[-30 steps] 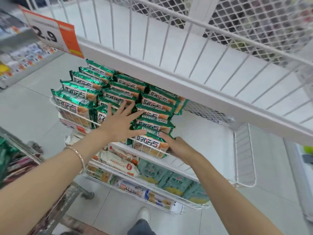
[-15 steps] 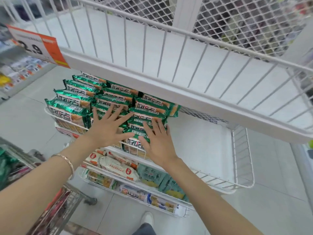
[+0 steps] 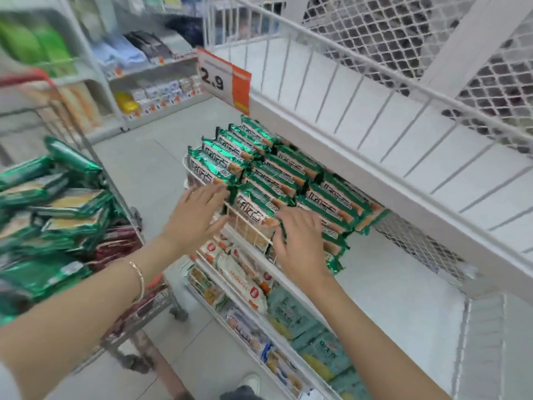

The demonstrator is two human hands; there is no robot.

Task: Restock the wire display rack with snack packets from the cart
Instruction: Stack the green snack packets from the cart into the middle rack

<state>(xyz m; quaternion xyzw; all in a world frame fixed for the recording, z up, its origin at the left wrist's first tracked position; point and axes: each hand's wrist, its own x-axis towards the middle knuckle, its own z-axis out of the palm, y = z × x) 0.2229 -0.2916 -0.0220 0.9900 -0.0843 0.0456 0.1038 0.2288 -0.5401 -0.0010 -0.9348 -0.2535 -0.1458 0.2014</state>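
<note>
As the left hand (image 3: 199,217) presses splayed fingers against shiny green foil snack packets (image 3: 288,180), the right hand (image 3: 300,243) does likewise.

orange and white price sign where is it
Head view, upper centre: the sign hangs on the white wire rack's top shelf, above the green snack packets.

Orange 2.9 price sign (image 3: 227,79), stocked background shelves (image 3: 150,90), grey floor (image 3: 138,157), white shoe (image 3: 251,381)
</note>
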